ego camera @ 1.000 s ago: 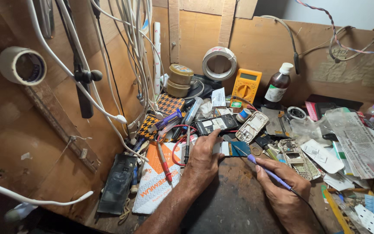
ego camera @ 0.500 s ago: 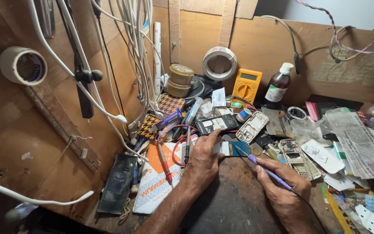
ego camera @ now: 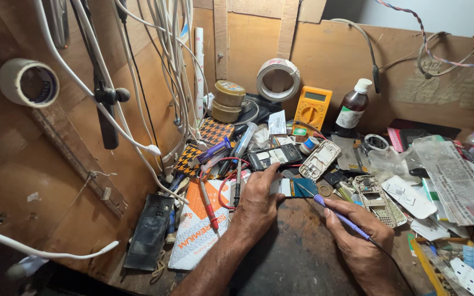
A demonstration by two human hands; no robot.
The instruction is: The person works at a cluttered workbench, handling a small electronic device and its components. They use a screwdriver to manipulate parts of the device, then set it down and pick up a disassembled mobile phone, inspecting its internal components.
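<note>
Pressing down on a small circuit board [ego camera: 297, 188] with closed fingers, the left hand [ego camera: 257, 205] pins it to the dark bench [ego camera: 297, 257], just below a black phone [ego camera: 274, 157]. Pinched pen-like in the right hand [ego camera: 360, 246], a purple soldering iron [ego camera: 340, 217] has its tip touching the board. A yellow multimeter [ego camera: 312, 108] and brown bottle [ego camera: 353, 109] stand against the back wall

Yellow multimeter [ego camera: 312, 107] against back wall, brown bottle [ego camera: 352, 109] just beside; tape roll [ego camera: 28, 83] on left wall.
</note>
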